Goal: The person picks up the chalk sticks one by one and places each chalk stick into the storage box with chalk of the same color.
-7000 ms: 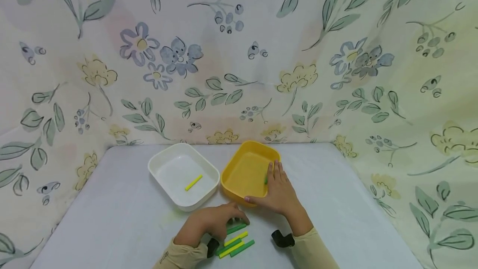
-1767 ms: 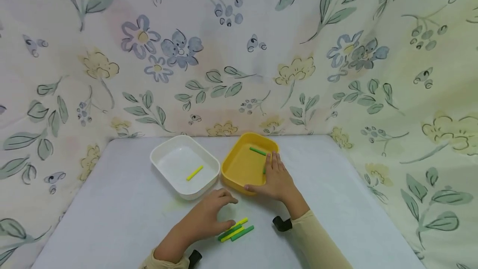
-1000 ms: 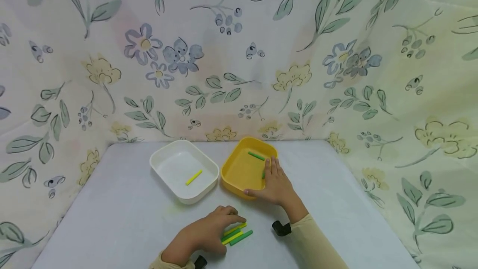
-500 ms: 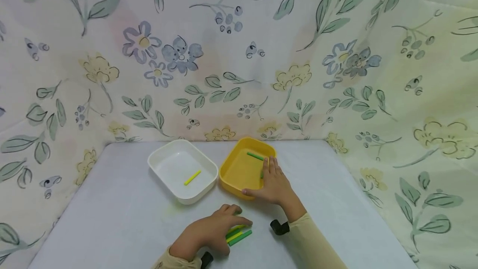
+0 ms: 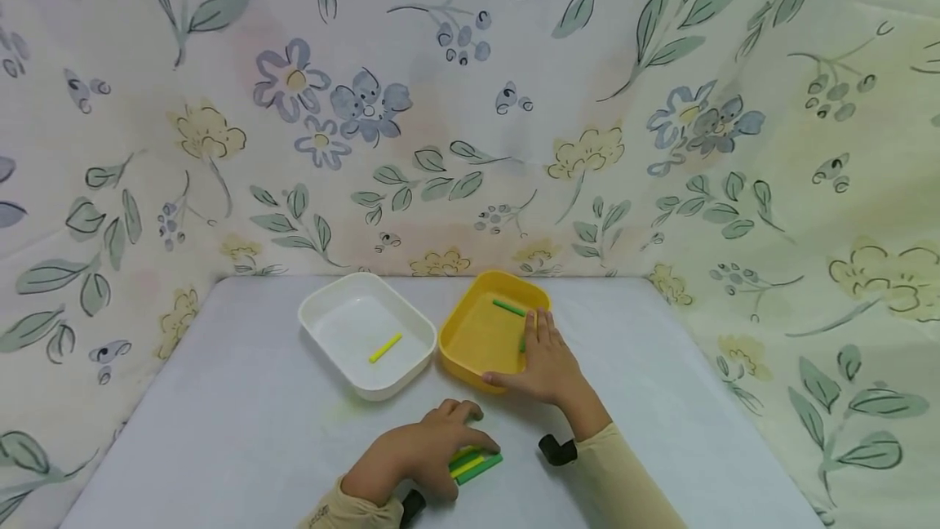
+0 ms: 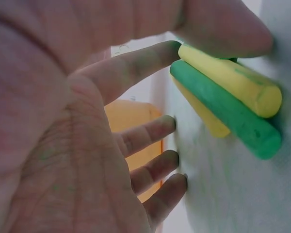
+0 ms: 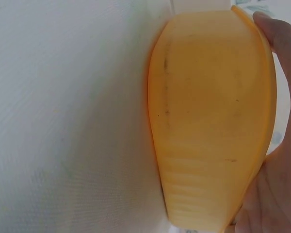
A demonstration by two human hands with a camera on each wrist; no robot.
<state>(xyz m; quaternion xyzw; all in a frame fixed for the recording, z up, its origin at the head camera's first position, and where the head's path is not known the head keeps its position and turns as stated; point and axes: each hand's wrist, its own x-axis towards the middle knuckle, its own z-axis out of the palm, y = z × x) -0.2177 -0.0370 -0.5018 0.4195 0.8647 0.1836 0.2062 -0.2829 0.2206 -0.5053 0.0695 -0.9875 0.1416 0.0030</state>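
Note:
My left hand (image 5: 420, 454) arches over a small pile of chalk sticks on the table, thumb and fingers spread around it. In the left wrist view, a yellow chalk stick (image 6: 233, 80) and a green chalk stick (image 6: 223, 109) lie beneath the thumb. The index fingertip is close to the yellow stick's end; whether it touches cannot be told. My right hand (image 5: 547, 370) rests at the near right corner of the yellow tray (image 5: 477, 341), fingers straight along its right rim and thumb on the near rim. Inside that tray lie a green chalk stick (image 5: 508, 308) and another, partly hidden by the fingers.
Left of the yellow tray stands a white tray (image 5: 341, 325) holding one yellow chalk stick (image 5: 385, 348). Both trays sit toward the back of the white-covered table (image 5: 242, 415). A floral cloth (image 5: 455, 104) hangs behind and at the sides.
Since the oldest frame, a green chalk stick has left the table pile and another lies in the yellow tray. The left hand has come back over the pile. The right hand stays at the tray.

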